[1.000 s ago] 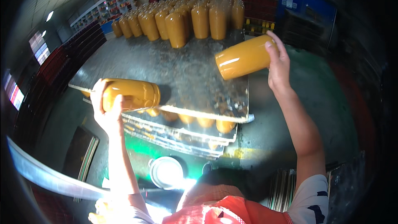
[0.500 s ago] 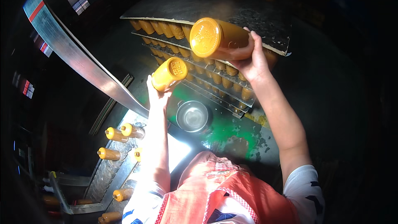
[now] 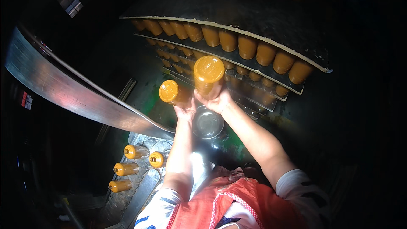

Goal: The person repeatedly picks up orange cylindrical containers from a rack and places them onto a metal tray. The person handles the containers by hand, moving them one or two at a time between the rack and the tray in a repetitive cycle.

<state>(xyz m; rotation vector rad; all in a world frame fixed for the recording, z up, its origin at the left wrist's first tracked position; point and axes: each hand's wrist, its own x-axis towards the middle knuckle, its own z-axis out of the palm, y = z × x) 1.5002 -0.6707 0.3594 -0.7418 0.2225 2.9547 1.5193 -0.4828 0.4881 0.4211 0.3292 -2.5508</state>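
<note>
My left hand (image 3: 185, 111) is closed around an amber-yellow bottle (image 3: 174, 93), its round base facing up toward me. Just to the right, my right hand (image 3: 217, 101) grips a second, larger-looking amber bottle (image 3: 209, 75), also base up, with a raised pattern on its base. The two bottles are close together, with a small gap between them. Both necks are hidden by the hands and the bottle bodies. Beyond them stands a stack of dark boards (image 3: 237, 62) with rows of similar amber bottles (image 3: 228, 41) between the layers.
At lower left, several yellow bottles (image 3: 126, 169) stand neck up on a metal conveyor (image 3: 146, 185). A curved metal rail (image 3: 85, 97) sweeps in from the left. Below my hands, a round metal basin (image 3: 208, 124) sits on the wet green floor (image 3: 232, 146).
My right hand has come left and lower with its bottle, close beside the left one. Both bottles have tilted, bases more upward. The view has shifted, showing more of the board stack.
</note>
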